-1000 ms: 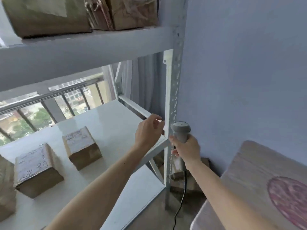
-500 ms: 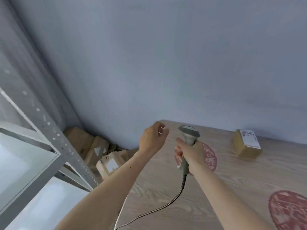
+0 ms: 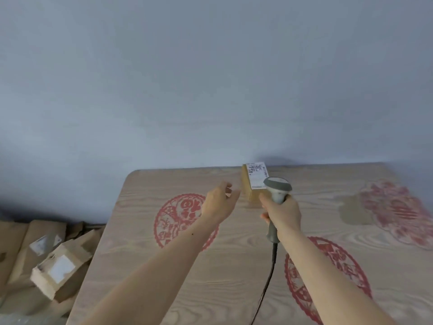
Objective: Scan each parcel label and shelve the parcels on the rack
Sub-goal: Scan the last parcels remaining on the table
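My scanner (image 3: 278,192) is covering the near right corner of the parcel (image 3: 251,184), so only the box's left side and most of its white label (image 3: 257,175) are showing; the print on the label is too small to read. The scanner's cable (image 3: 267,285) is running down past my right forearm and getting cut off at the bottom edge. Off to the left, below the table (image 3: 145,266), a heap of brown parcels (image 3: 56,270) is lying blurred, with its left and lower parts out of frame, and I cannot count them.

My right hand (image 3: 282,211) is gripping the scanner's handle, fingers (image 3: 263,198) curled round it, with the head pointing away from me toward the parcel. My left hand (image 3: 219,202) is reaching out empty just left of the parcel, its fingers (image 3: 228,187) loosely spread and slightly bent, not touching the box. The parcel is sitting on the table at its far edge, close against the wall (image 3: 210,78), label facing up. Red round paper-cut patterns (image 3: 180,219) are showing on the wood-grain tabletop under my arms.
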`<state>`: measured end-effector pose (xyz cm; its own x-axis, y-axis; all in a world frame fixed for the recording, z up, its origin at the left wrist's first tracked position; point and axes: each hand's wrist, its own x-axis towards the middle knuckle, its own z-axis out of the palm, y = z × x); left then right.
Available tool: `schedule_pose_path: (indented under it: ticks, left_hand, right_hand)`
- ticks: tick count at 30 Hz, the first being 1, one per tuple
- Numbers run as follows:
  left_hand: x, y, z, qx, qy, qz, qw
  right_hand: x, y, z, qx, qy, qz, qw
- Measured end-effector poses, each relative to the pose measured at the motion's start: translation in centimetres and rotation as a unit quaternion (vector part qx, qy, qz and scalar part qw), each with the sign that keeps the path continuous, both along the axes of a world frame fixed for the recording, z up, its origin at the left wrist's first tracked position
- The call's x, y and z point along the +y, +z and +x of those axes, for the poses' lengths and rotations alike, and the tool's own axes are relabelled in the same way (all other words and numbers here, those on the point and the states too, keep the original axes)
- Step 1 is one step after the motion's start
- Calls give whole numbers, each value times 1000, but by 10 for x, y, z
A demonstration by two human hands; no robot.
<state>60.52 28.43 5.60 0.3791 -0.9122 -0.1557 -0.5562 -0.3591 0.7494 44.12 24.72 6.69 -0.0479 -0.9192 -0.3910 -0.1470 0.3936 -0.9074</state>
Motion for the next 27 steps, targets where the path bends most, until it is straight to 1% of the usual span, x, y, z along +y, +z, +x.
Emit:
schedule_pose_path:
  ticks: [3,6,10,15,19,22,25,27]
  left_hand:
    - [-41,-22,-24,16,-10,23,1000]
    - [-72,-44,-40,31,4,44,999]
    - [-102,-63,-52,47,17,72,996]
    - [-132,-96,-45,98,66,103,988]
    - [-142,-108,-42,119,83,140,979]
    - [-142,-109,-43,136,87,148,976]
    - [-136,-106,-43,164,95,138,972]
    - [-130,-103,-42,198,106,122,967]
  right_hand:
    - [-38,-15,-22,30,26,-11,999]
    - [-68,-32,-28,43,43,-8,998]
    - [-100,-54,-26,29,66,1,997]
    - [-126,-77,-16,9,89,21,996]
    - [-132,-93,-12,8,95,33,995]
    - [-133,-98,-11,17,88,30,995]
    - [-130,-99,-9,26,79,21,996]
    - [-126,-97,-7,26,68,13,997]
